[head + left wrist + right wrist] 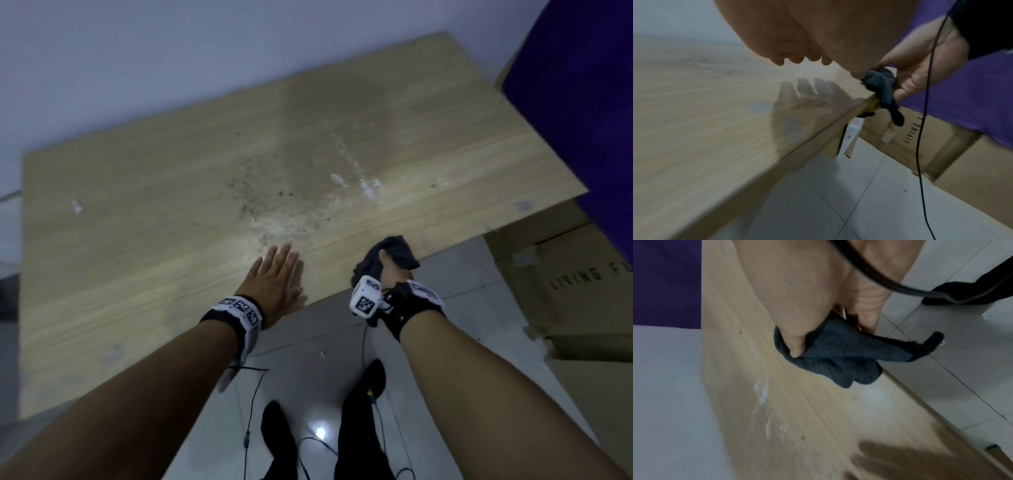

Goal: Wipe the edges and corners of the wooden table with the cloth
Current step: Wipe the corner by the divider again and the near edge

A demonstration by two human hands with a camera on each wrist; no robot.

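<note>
Two bare forearms reach forward from the bottom of the head view, each with one strap at the wrist carrying black-and-white marker tags. One dark grey cloth [394, 257] sits on the near edge of the wooden table [171, 178], draped over the rim so that part lies on the top and a tail hangs off towards the floor. The right hand [394, 270] is clamped on it: the right wrist view shows the thumb [797, 344] pressed into the fabric on the tabletop and the other fingers curled under the edge. The left hand [277, 281] lies just beside it, near the same edge, fingers straight and held together, gripping nothing; the left wrist view shows its shadow on the wood, and whether the palm touches cannot be told. On the tabletop there is one patch of dark specks [267, 192] and several white smears [366, 185]. Beyond the table's right end stand cardboard boxes [561, 274], one with printed lettering, and one purple surface [589, 85] rises above them. Two dark-clad legs [363, 428] stand on the pale tiled floor [462, 308], with thin black cables trailing between them.
</note>
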